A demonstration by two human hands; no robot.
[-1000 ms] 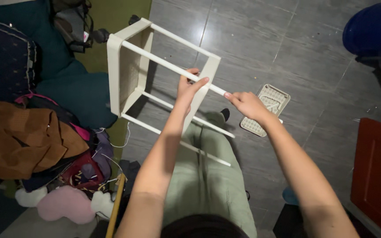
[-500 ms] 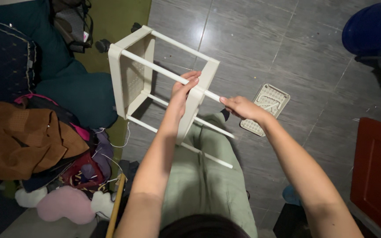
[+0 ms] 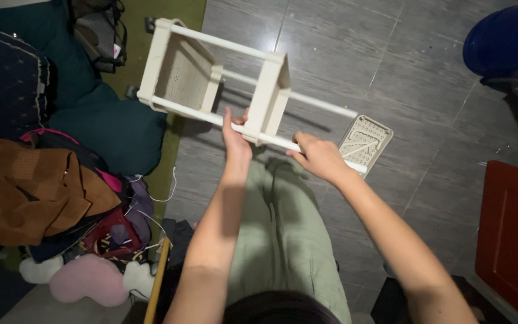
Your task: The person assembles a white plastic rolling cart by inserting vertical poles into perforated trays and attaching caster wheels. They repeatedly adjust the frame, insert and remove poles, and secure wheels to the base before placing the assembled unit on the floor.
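left hand (image 3: 235, 139) grip clamped on white rack (image 3: 211, 78) lower pole, steadying it | right hand (image 3: 319, 157) closed round same pole | rack held tilted above grey floor (image 3: 343, 54) | loose slotted shelf panel (image 3: 365, 141) on floor just beside

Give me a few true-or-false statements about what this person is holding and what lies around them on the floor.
1. Both hands grip the white plastic rack. True: the left hand and right hand hold one of its poles.
2. The rack stands upright on the floor. False: it is held up, tipped on its side.
3. A loose perforated shelf panel lies on the grey tiled floor. True.
4. The pile of clothes is to the person's right. False: it is to their left.
5. The person wears gloves. False: bare hands.
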